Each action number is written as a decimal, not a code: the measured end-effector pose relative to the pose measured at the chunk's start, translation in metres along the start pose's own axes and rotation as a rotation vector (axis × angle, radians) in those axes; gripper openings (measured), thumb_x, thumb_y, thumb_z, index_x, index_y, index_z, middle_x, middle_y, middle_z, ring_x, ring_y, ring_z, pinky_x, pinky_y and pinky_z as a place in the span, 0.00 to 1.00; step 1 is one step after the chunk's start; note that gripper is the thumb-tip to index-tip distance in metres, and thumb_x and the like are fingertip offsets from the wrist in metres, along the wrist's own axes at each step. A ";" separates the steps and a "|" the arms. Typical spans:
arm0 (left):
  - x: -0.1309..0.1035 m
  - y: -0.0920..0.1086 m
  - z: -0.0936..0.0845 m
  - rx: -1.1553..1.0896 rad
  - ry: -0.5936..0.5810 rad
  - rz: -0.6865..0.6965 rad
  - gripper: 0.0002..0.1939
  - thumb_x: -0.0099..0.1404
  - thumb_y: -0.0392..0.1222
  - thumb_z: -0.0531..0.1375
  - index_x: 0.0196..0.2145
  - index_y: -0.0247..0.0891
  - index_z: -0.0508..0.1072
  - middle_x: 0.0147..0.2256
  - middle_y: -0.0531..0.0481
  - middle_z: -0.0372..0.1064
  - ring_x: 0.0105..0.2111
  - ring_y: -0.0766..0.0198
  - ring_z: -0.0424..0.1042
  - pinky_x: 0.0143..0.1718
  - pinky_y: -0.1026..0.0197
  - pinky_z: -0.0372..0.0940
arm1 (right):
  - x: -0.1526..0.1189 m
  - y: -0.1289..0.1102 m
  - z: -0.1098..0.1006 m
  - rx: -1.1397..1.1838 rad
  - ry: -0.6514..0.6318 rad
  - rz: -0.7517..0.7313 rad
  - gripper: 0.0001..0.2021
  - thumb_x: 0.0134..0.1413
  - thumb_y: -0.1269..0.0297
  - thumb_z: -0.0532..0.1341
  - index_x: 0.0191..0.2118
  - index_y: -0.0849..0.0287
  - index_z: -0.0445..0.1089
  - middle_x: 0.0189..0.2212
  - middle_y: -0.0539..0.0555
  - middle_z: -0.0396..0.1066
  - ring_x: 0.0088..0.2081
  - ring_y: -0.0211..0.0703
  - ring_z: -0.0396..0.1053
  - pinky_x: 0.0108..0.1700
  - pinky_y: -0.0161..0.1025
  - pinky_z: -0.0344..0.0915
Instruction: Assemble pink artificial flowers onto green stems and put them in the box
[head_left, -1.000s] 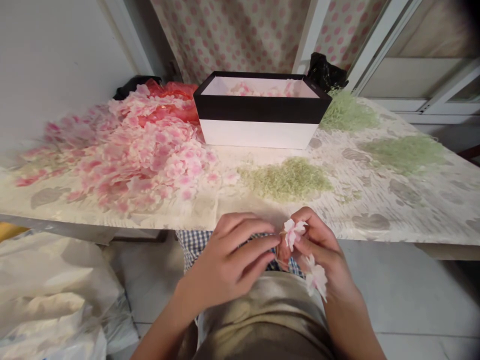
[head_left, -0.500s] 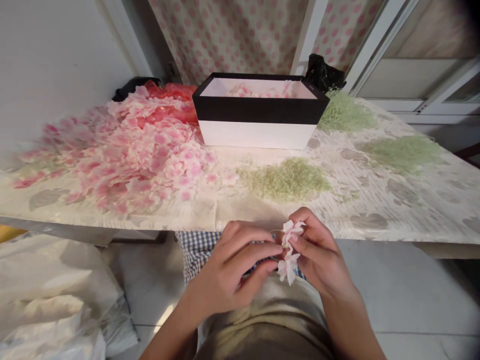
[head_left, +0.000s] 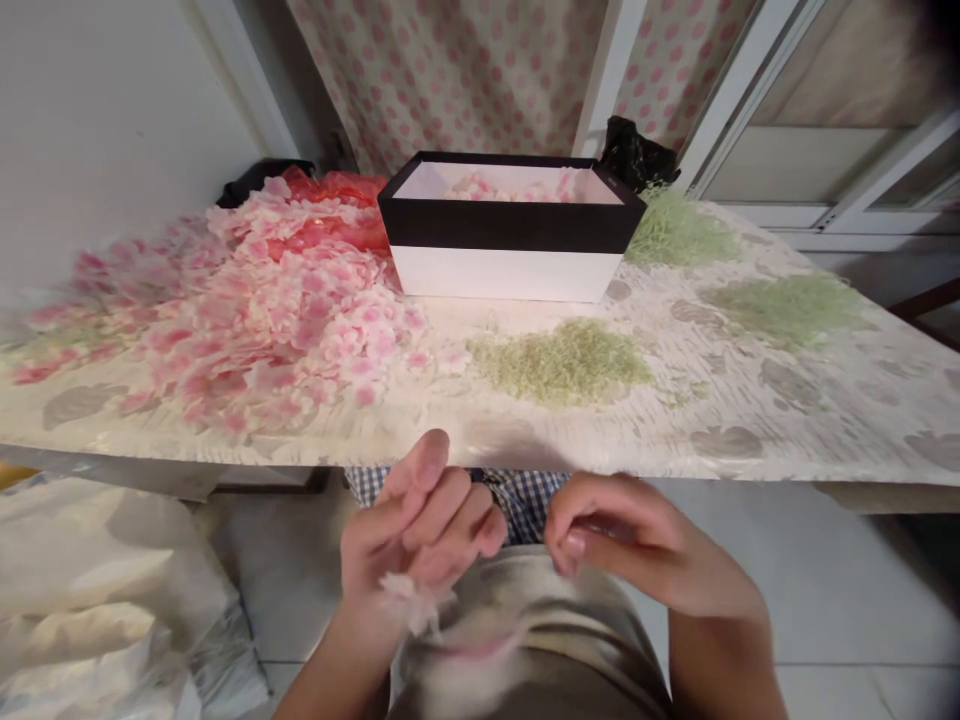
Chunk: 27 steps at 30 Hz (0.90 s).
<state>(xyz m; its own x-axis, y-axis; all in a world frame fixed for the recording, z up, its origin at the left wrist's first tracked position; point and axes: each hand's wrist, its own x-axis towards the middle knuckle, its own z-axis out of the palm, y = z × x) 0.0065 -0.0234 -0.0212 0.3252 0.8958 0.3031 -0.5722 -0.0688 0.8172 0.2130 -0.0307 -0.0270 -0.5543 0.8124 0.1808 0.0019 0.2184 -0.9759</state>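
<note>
My left hand point(head_left: 427, 525) is turned palm up in front of my lap, its fingers curled in. A pale pink artificial flower point(head_left: 412, 600) hangs at the heel of this palm, its stem seemingly inside the curled fingers. Another pink petal shape point(head_left: 484, 640) below it is smeared by motion. My right hand point(head_left: 630, 540) is apart from the left, thumb and fingers bent together; whatever lies between them, if anything, is hidden. Beyond both hands, on the table point(head_left: 480, 435), lies a heap of green stamen-like sprigs point(head_left: 566, 360).
A black-and-white box point(head_left: 510, 265) with pink petals inside stands at the back. Left of it spreads a large heap of pink petals point(head_left: 277, 320) with red netting point(head_left: 345, 195). More green sprigs point(head_left: 795, 305) lie right. White sacks point(head_left: 90, 590) sit on the floor at left.
My hands have separated. The left has moved left and rolled palm up, bringing the flowers down by its wrist; the right has let go of the flowers and is lower.
</note>
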 end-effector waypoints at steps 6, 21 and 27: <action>-0.002 0.027 -0.025 0.559 -0.030 -0.152 0.06 0.70 0.43 0.54 0.34 0.43 0.66 0.18 0.60 0.46 0.15 0.70 0.47 0.15 0.66 0.48 | 0.008 0.021 -0.054 -1.070 0.863 0.192 0.11 0.57 0.59 0.60 0.42 0.58 0.72 0.34 0.56 0.69 0.33 0.47 0.67 0.35 0.44 0.64; 0.083 0.031 -0.091 1.871 0.231 -0.177 0.10 0.65 0.43 0.57 0.34 0.38 0.76 0.30 0.43 0.76 0.33 0.51 0.74 0.33 0.57 0.62 | 0.017 0.049 -0.063 -1.317 0.854 0.203 0.10 0.56 0.67 0.50 0.31 0.59 0.68 0.30 0.59 0.69 0.31 0.50 0.66 0.29 0.42 0.58; 0.080 0.028 -0.090 1.784 0.317 -0.024 0.08 0.67 0.39 0.52 0.32 0.39 0.69 0.20 0.52 0.65 0.21 0.61 0.66 0.24 0.62 0.54 | 0.017 0.050 -0.061 -1.499 0.805 0.226 0.09 0.52 0.74 0.50 0.31 0.59 0.66 0.27 0.58 0.65 0.28 0.48 0.63 0.30 0.42 0.58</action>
<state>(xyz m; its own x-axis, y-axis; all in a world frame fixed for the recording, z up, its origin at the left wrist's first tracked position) -0.0511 0.0853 -0.0183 0.0582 0.9295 0.3641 0.9064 -0.2021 0.3711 0.2539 0.0270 -0.0653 0.0916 0.8396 0.5354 0.9927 -0.0348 -0.1152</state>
